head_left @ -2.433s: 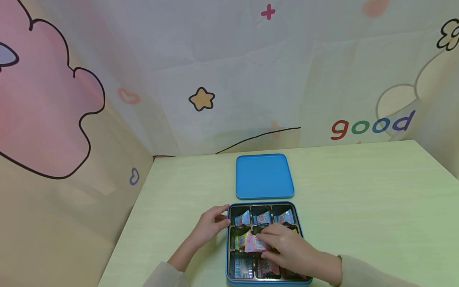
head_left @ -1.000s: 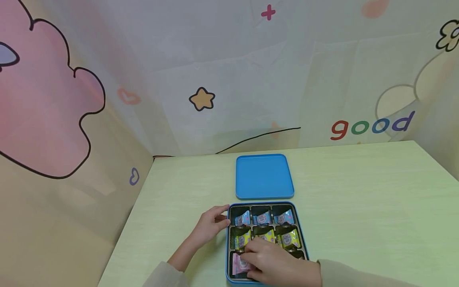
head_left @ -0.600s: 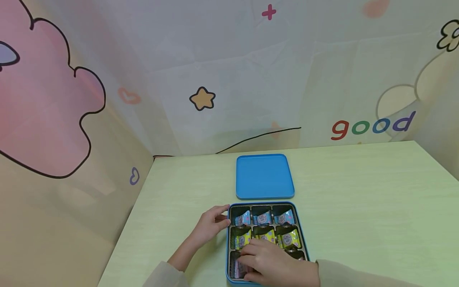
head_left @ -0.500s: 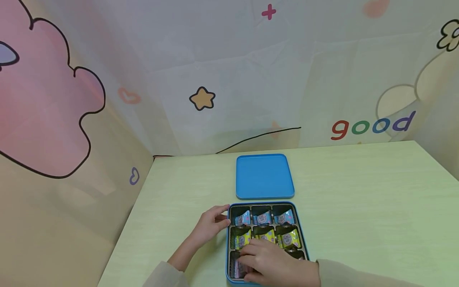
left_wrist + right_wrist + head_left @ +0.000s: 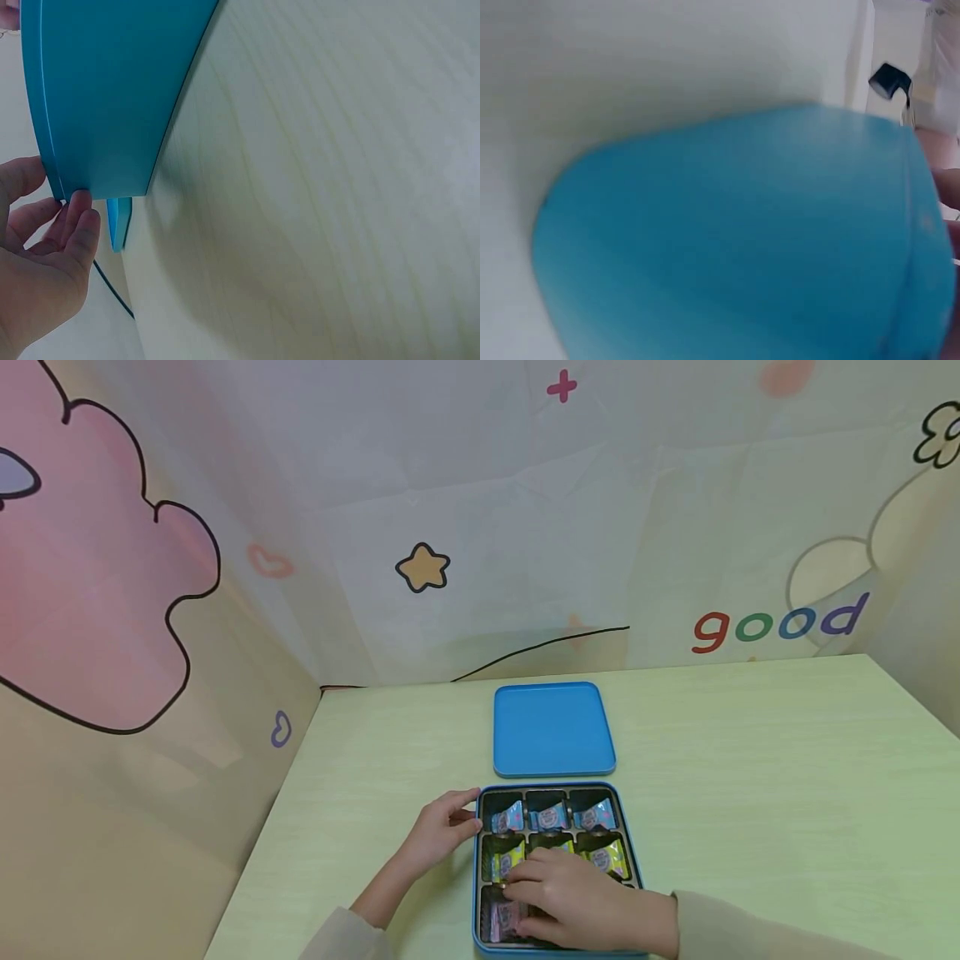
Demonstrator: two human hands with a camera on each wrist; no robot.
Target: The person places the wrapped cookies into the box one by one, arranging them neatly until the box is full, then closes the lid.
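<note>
A blue box with a black divided insert stands near the table's front. Blue-wrapped candies lie across its back row, yellow-wrapped candies along the middle one. In the front left compartment is a pink-wrapped candy. My right hand is over the front row, its loosely bent fingertips right at that candy's edge; it hides the other front compartments. With relaxed fingers my left hand touches the box's back left corner. In the left wrist view, the left fingertips rest at the corner below the rim.
A blue lid lies flat on the pale green table, just behind the box. Behind the table hangs a printed cloth backdrop. In the right wrist view the box's blue side wall fills much of the picture.
My right hand has brought a pink-wrapped candy from over the middle row down into the front left compartment, then drawn slightly up and right from it. The left hand stays put.
</note>
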